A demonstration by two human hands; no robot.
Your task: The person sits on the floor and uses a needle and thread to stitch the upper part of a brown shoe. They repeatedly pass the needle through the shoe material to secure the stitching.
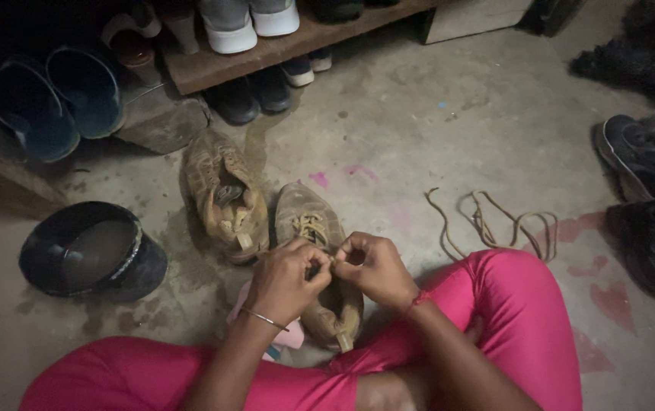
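Observation:
A worn tan shoe (306, 221) lies on the concrete floor in front of me, toe pointing away. My left hand (285, 280) and my right hand (373, 266) meet over its middle, fingers pinched on its tan lace (311, 228). A thin bangle rings my left wrist and a red thread my right. The shoe's heel end is hidden under my hands. A second tan shoe (223, 194), without visible lacing, lies just left of the first. A loose tan lace (495, 221) is coiled on the floor to the right.
A black bowl (87, 251) holding murky water stands at left. A wooden shoe rack (266, 49) with white sneakers and dark shoes runs along the back, blue boots (57, 99) beside it. Dark sneakers (651, 198) lie at right. My pink-clad legs (510, 304) frame the bottom.

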